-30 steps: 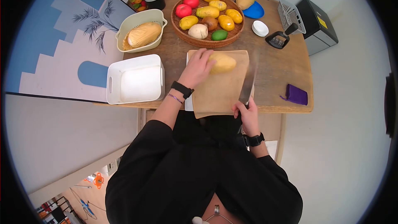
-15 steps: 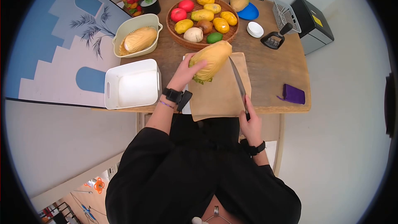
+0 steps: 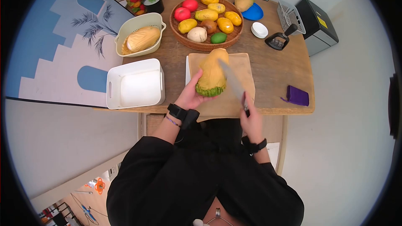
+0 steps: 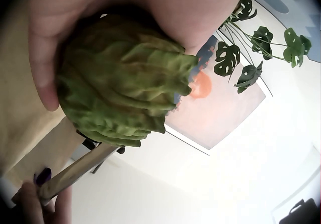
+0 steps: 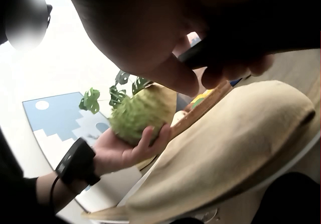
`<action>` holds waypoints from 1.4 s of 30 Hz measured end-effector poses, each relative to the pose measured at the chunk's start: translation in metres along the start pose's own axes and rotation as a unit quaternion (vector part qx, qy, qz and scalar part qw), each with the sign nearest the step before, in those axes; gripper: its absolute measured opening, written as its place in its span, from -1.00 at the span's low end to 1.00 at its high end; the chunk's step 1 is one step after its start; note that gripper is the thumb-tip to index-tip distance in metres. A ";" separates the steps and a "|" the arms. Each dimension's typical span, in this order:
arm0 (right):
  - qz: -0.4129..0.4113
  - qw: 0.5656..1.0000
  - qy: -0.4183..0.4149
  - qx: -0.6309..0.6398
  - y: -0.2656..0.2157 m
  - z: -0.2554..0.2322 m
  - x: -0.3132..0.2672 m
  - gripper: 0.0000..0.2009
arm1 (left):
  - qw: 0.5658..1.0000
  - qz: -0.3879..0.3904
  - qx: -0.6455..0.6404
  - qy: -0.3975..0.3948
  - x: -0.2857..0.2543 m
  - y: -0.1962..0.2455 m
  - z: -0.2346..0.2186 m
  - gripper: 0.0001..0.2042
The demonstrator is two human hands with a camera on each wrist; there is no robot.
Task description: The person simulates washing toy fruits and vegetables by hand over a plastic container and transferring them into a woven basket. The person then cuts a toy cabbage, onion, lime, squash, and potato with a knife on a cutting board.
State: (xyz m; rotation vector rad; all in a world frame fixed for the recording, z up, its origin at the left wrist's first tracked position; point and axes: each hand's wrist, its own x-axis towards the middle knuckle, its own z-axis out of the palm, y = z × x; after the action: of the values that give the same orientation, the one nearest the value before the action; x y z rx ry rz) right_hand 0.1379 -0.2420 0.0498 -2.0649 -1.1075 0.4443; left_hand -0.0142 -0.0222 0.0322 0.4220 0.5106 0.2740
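Observation:
My left hand [image 3: 193, 96] grips a yellow napa cabbage [image 3: 212, 71], its frilly green leaf end turned toward me. In the left wrist view the fingers and thumb wrap round the crinkled green leaves [image 4: 120, 83]. With my right hand [image 3: 252, 122] I hold a knife [image 3: 235, 83] by its dark handle, the long blade slanting up and left. The blade's tip overlaps the upper part of the cabbage in the head view. Below them a tan cloth [image 3: 243, 68] lies over a white board [image 3: 187, 69]. The right wrist view shows the cabbage raised above the cloth.
To the left are a white bin [image 3: 138, 65] and a cream colander [image 3: 119, 37] holding another cabbage [image 3: 143, 39]. Behind the cloth sits a wicker tray [image 3: 184, 41] of fruit and vegetables. A purple pouch [image 3: 298, 95], a black-handled tool [image 3: 281, 41] and a white bowl [image 3: 259, 30] lie rightward.
My left hand has lifted the cabbage off the cloth and turned its green leaf end toward me. The knife has swung left, from beside the cabbage to overlapping it.

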 end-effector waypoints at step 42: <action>0.076 0.954 -0.107 0.270 0.020 0.055 -0.015 -0.37 | 0.400 0.391 0.767 0.315 -0.118 0.202 -0.028 -0.20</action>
State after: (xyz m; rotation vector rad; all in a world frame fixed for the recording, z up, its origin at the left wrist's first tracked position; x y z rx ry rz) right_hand 0.1085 -0.2369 -0.0024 -1.6428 -0.8273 0.9519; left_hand -0.1576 0.1225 0.1510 2.5533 1.2430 0.8732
